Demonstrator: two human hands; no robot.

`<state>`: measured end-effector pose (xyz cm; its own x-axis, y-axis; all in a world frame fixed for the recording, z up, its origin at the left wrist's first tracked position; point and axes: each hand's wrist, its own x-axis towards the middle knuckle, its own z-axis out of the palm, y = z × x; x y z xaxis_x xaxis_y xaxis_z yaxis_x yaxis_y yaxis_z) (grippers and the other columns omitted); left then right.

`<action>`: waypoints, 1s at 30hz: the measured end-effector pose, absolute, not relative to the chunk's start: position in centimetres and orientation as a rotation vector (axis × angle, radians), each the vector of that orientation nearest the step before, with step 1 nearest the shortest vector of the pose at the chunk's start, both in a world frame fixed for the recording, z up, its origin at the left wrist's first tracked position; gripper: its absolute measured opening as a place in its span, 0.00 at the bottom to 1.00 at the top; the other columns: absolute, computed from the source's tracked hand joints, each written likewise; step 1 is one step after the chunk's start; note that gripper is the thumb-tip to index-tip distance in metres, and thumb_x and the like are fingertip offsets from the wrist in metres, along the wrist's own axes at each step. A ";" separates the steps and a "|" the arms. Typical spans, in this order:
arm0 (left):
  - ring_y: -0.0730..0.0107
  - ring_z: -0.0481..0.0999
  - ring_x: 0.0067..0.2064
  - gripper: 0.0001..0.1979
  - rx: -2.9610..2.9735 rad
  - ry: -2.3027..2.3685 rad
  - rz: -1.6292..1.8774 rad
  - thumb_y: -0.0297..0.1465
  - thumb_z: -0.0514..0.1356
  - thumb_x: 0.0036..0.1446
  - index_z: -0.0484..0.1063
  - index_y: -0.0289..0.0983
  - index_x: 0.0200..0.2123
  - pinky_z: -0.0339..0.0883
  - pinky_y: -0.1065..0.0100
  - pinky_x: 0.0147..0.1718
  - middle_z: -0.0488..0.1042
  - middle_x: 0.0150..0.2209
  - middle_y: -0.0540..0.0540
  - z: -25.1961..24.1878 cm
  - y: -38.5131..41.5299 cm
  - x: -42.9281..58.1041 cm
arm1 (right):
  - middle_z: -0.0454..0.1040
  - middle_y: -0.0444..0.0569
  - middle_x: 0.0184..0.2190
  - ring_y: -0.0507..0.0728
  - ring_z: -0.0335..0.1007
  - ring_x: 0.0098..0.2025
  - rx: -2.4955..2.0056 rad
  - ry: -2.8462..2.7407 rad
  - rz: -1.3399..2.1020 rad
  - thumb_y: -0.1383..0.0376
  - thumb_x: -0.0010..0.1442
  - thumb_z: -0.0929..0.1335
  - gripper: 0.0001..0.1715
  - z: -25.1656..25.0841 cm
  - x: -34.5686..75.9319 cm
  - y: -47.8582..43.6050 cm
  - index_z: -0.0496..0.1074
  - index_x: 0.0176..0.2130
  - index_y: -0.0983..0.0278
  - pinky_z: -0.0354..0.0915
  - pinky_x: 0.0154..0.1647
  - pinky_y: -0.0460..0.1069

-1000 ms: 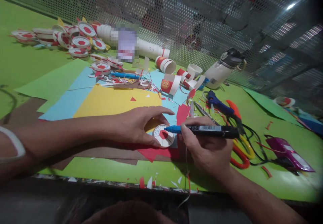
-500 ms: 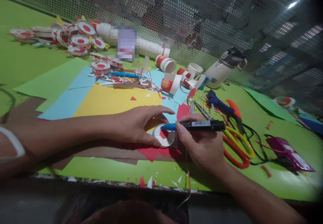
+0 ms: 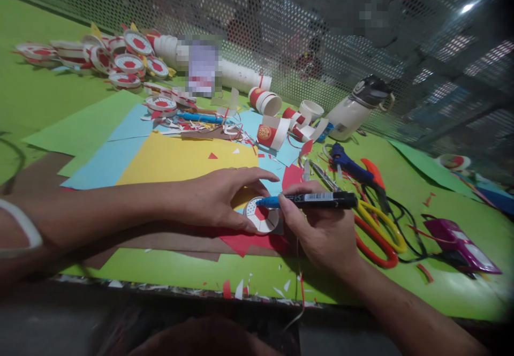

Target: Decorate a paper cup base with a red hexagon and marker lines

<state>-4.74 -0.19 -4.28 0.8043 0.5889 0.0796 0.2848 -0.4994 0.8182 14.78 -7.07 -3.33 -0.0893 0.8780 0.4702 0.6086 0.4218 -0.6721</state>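
Note:
A small round white paper disc [image 3: 268, 223] with a red centre and dark lines lies on the paper scraps in front of me. My left hand [image 3: 217, 198] steadies it, thumb on its near left edge and fingers curved round its far side. Black dots show in the disc's upper left sections. My right hand [image 3: 321, 227] grips a black marker [image 3: 321, 200] with a blue front end. The marker's tip is at the disc's upper left part; whether it touches is too small to tell.
Several finished-looking discs [image 3: 128, 63] are heaped at the back left. Paper cups [image 3: 271, 134], a bottle [image 3: 349, 110], a blue glue gun [image 3: 349, 163], scissors with orange and yellow handles [image 3: 377, 249] and a purple case [image 3: 461, 243] lie around. Yellow paper [image 3: 184, 158] spreads behind my left hand.
The marker in my right hand has shifted very slightly, its tip still over the same part of the disc. My left hand keeps its place.

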 end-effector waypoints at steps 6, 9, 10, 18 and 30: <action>0.63 0.70 0.54 0.38 2.099 0.643 0.433 0.34 0.68 0.48 0.57 0.40 0.60 0.64 0.67 0.51 0.70 0.54 0.45 -4.3 -0.2 -4.7 | 0.72 0.41 0.22 0.50 0.69 0.22 -1.239 -1.833 0.392 0.69 0.56 0.68 0.02 -3.4 14.9 -6.9 0.70 0.30 0.63 0.67 0.22 0.44; 0.64 0.70 0.54 0.38 2.102 0.644 0.432 0.33 0.68 0.48 0.57 0.39 0.60 0.63 0.68 0.51 0.70 0.54 0.46 -4.3 -0.2 -4.6 | 0.72 0.41 0.22 0.50 0.69 0.22 -1.231 -1.840 0.397 0.70 0.56 0.68 0.03 -3.5 14.8 -6.9 0.70 0.30 0.63 0.67 0.23 0.44; 0.64 0.70 0.54 0.38 2.105 0.646 0.434 0.33 0.68 0.48 0.57 0.39 0.60 0.63 0.68 0.51 0.70 0.54 0.46 -4.3 -0.3 -4.6 | 0.72 0.41 0.22 0.49 0.69 0.22 -1.232 -1.835 0.401 0.70 0.55 0.68 0.03 -3.5 14.8 -6.9 0.69 0.30 0.63 0.67 0.22 0.44; 0.63 0.71 0.52 0.37 2.161 0.645 0.453 0.33 0.68 0.48 0.58 0.38 0.59 0.65 0.67 0.49 0.71 0.53 0.44 -4.4 -0.3 -4.6 | 0.73 0.41 0.24 0.50 0.71 0.25 -1.218 -1.871 0.439 0.70 0.57 0.68 0.03 -3.6 15.0 -7.0 0.69 0.33 0.62 0.68 0.26 0.44; 0.61 0.71 0.54 0.39 2.213 0.700 0.436 0.37 0.68 0.48 0.57 0.39 0.61 0.65 0.65 0.50 0.70 0.55 0.44 -4.3 -0.4 -4.6 | 0.71 0.40 0.19 0.48 0.68 0.17 -1.315 -1.620 0.360 0.67 0.55 0.69 0.03 -3.5 14.7 -7.3 0.70 0.30 0.63 0.65 0.16 0.42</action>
